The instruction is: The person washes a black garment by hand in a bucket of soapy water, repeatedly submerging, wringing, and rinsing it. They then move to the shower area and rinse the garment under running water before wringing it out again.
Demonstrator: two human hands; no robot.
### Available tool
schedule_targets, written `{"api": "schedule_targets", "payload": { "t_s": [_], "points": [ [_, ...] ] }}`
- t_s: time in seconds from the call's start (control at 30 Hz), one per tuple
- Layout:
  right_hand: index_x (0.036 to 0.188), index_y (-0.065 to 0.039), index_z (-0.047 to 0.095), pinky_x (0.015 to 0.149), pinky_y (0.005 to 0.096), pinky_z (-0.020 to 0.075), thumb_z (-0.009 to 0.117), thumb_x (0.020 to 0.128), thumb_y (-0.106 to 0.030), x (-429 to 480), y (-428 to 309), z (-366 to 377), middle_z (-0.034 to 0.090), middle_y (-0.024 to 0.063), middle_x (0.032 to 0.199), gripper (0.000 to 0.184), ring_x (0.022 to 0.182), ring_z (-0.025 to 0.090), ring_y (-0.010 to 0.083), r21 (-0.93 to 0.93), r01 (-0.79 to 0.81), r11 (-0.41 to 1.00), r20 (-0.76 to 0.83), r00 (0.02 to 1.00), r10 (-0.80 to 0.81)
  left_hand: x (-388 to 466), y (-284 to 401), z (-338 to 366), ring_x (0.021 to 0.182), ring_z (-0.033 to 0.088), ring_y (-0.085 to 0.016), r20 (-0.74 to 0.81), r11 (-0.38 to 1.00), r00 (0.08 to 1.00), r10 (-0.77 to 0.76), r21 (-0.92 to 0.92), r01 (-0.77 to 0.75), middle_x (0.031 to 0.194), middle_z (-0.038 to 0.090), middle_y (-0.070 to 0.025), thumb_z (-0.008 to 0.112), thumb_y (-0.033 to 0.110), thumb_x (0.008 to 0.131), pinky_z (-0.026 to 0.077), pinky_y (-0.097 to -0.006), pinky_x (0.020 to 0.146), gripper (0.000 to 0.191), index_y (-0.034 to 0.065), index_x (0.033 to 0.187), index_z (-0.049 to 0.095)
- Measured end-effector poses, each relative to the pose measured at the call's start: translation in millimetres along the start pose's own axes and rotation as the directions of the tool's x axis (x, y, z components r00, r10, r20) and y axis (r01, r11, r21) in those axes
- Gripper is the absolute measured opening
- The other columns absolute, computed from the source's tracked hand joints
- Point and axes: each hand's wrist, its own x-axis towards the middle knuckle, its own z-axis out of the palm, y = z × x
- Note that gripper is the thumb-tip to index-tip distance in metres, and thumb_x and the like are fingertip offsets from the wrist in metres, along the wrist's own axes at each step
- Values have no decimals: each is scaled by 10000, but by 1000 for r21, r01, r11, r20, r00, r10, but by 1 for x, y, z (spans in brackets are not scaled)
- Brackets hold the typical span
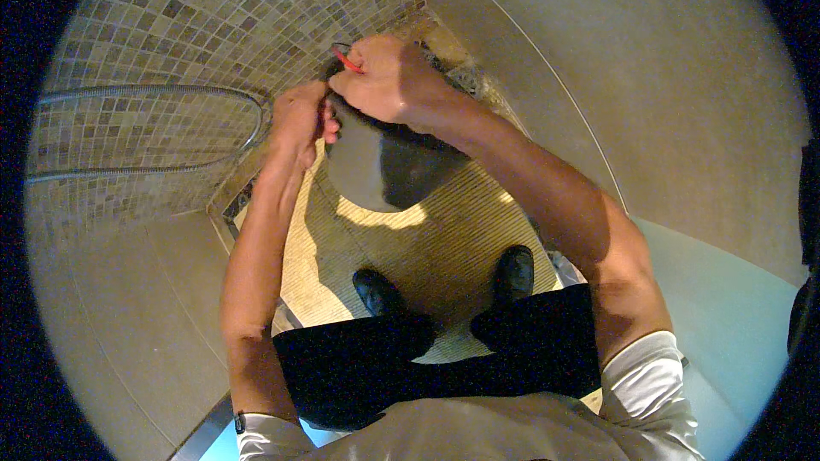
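A grey bag or bin-like container point(355, 163) with a dark upper edge hangs or stands before me, and the picture does not settle which. My right hand point(378, 77) is closed in a fist at its top, with a thin red strip point(347, 59) sticking out of the grip. My left hand point(300, 116) has its fingers curled around the container's upper left edge, close beside the right hand. Both hands hide most of the container's top. Its lower end is rounded and casts a shadow on the floor.
Small mosaic tiles cover the wall point(192, 32) at the upper left, where a metal shower hose point(160, 89) loops out. Large smooth panels point(653, 96) rise at the right. My dark shoes point(512, 272) stand on a ribbed floor point(442, 237) edged by pebble-like strips.
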Motion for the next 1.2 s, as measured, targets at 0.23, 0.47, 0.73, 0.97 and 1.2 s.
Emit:
{"api": "schedule_targets", "payload": {
  "t_s": [0.23, 0.47, 0.73, 0.97, 1.2],
  "points": [
    [831, 51, 586, 744, 415, 464, 593, 732, -287, -7, -44, 24, 595, 273, 862, 353, 848, 591, 390, 34, -52, 998, 65, 997, 50, 1, -28, -57, 366, 471, -148, -1, 999, 1000, -9, -51, 9, 485, 480, -53, 504, 215, 825, 368, -270, 302, 248, 38, 654, 534],
    [882, 44, 563, 734, 406, 461, 566, 733, -234, -13, -50, 17, 600, 250, 852, 315, 831, 593, 376, 14, -42, 999, 95, 995, 41, -11, -22, -52, 340, 446, -139, -95, 999, 995, 4, -31, -7, 482, 491, -51, 495, 189, 819, 348, -271, 291, 231, 38, 652, 544],
    [773, 60, 571, 685, 388, 469, 612, 716, -273, -19, -52, 0, 591, 232, 743, 340, 726, 598, 338, 11, 42, 999, -88, 995, -41, -12, -28, -33, 344, 452, -122, -132, 997, 988, 80, -11, -82, 516, 522, -53, 528, 161, 819, 344, -255, 289, 179, 38, 693, 557],
    [779, 47, 573, 677, 388, 472, 620, 695, -291, -14, -66, 13, 585, 237, 752, 351, 733, 596, 352, -63, 155, 986, -14, 988, -156, -33, -23, -38, 358, 456, -115, -146, 1000, 989, 6, 0, -6, 516, 506, -42, 529, 183, 837, 362, -249, 294, 192, 47, 702, 549],
    [815, 0, 611, 645, 372, 467, 646, 693, -324, -15, -50, 2, 583, 181, 732, 349, 710, 585, 311, -101, 195, 976, -194, 958, -211, -17, -36, -40, 273, 347, -135, -162, 990, 983, 87, 122, -67, 464, 478, -53, 509, 272, 838, 188, -286, 247, 222, 76, 736, 531]
  ]
}}
